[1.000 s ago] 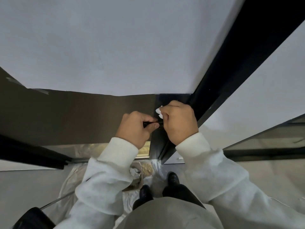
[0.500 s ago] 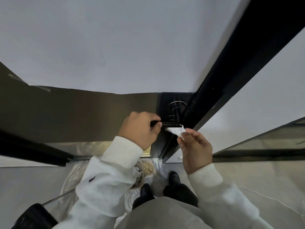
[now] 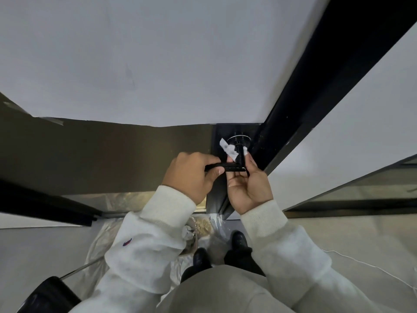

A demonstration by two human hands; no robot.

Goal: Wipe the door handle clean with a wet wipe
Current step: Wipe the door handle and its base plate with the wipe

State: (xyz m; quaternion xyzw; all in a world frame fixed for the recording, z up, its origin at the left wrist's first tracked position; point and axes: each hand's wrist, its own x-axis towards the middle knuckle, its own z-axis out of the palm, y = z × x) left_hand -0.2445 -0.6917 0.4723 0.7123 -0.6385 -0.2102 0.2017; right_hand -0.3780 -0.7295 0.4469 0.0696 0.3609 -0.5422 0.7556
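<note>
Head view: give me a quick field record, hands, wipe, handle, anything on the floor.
left hand: grips the lever end of the handle
right hand: palm up, fingers pinch the wipe round the handle's neck
wipe: white, crumpled, wrapped on the neck just below the rose
handle: black lever on the door's dark panel
door: white upper face, brown lower band
floor: clear plastic bag with rubbish beside the feet; thin white cord at right

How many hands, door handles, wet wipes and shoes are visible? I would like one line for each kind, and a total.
Hands: 2, left hand and right hand
Door handles: 1, door handle
Wet wipes: 1, wet wipe
Shoes: 2, left shoe and right shoe
Total: 6
</note>
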